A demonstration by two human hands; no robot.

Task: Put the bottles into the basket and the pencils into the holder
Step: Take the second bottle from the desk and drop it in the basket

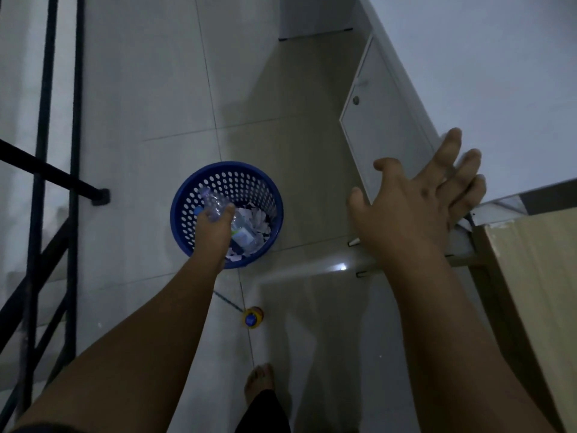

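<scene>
Perforated plastic basket [187,210], glossy tiled floor [150,98]

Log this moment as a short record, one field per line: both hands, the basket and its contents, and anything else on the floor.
left hand: closed around a clear plastic bottle, held over the basket
right hand: open, fingers spread, holding nothing
basket: blue, perforated, standing on the tiled floor
basket contents: a second clear bottle lying on paper scraps
other floor item: small yellow and blue object, apart from the basket
pencils, holder: not in view
</scene>
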